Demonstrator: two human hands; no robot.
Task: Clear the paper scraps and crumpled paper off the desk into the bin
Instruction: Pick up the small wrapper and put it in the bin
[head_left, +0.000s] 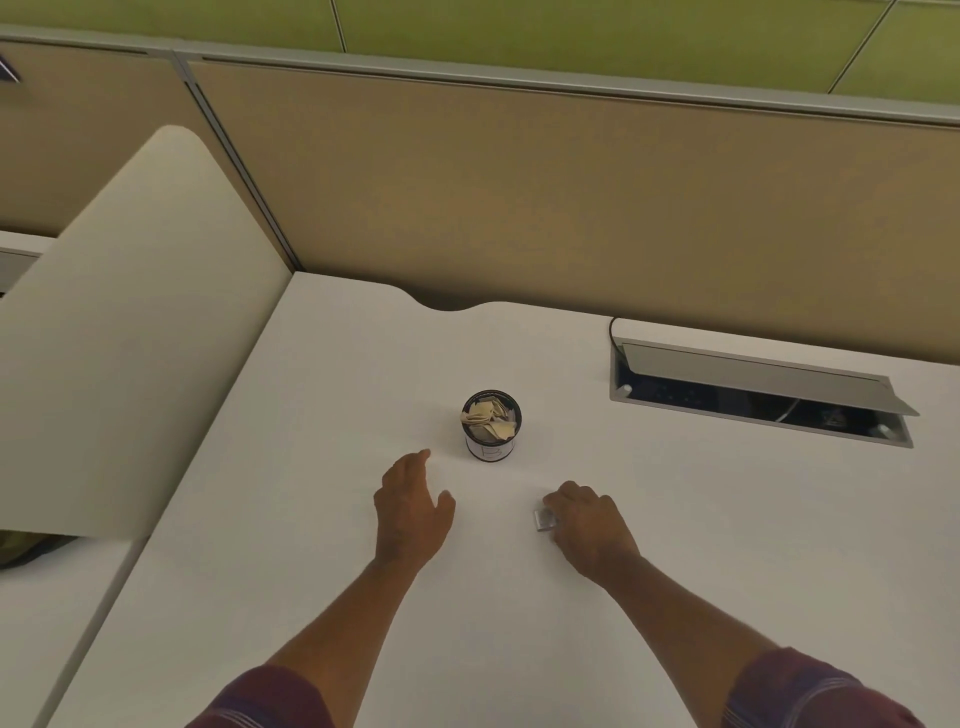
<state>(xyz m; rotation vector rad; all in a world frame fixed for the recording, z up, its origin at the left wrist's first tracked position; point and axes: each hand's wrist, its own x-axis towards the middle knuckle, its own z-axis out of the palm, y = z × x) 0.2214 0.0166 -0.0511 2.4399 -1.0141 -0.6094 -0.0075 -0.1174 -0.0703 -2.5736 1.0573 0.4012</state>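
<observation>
A white desk (311, 519) stands against tan partition panels (519, 197), with an open cable hatch (758, 389) beyond the right hand. The small bin (491, 426), stuffed with crumpled paper (488, 414), stands just past the left hand's fingers (415, 460), which are loosely spread and empty. The right hand (587, 525) has its fingers curled on a small grey scrap (544, 519) on the desk.

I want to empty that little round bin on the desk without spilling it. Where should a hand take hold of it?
Grip the bin around its lower side wall, coming from the front where the left hand already lies. It stands upright and round, so fingers wrap it easily; paper pokes above the rim, so avoid the top.
</observation>
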